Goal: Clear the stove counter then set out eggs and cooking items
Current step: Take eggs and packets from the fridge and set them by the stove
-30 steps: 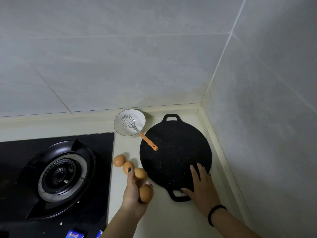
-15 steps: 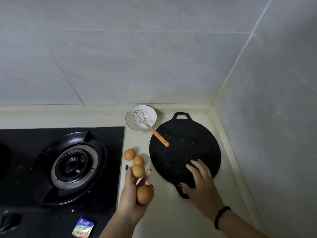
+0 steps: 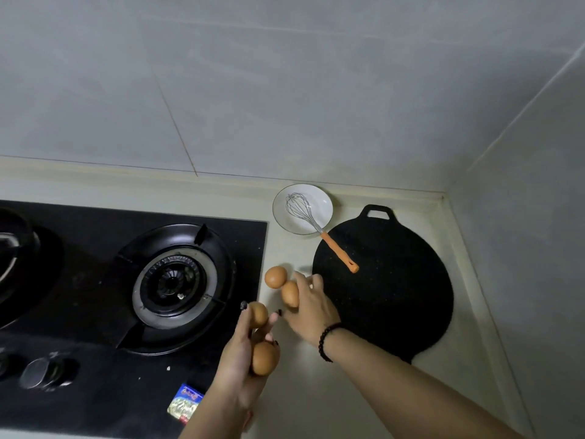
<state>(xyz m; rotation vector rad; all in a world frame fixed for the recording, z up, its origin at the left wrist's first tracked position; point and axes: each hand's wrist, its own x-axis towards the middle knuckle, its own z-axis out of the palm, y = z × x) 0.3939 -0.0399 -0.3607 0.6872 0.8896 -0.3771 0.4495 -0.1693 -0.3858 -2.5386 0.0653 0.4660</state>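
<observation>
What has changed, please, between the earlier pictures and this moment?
The right hand left the black pan and moved left to the two eggs on the counter, touching the nearer one. The left hand still holds two eggs. Bowl, whisk and pan stayed put.

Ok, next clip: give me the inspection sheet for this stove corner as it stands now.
Surface: pale counter, bare patches in front.
Job's things: two eggs on counter; two eggs in left hand; whisk resting in white bowl, handle over black griddle pan.
Clutter: small printed packet on stove.
Grippers: left hand holds eggs; right hand, fingers extended, beside the nearer counter egg, contact unclear.
Cables: nothing seen.
Surroundings: grey tiled walls.
</observation>
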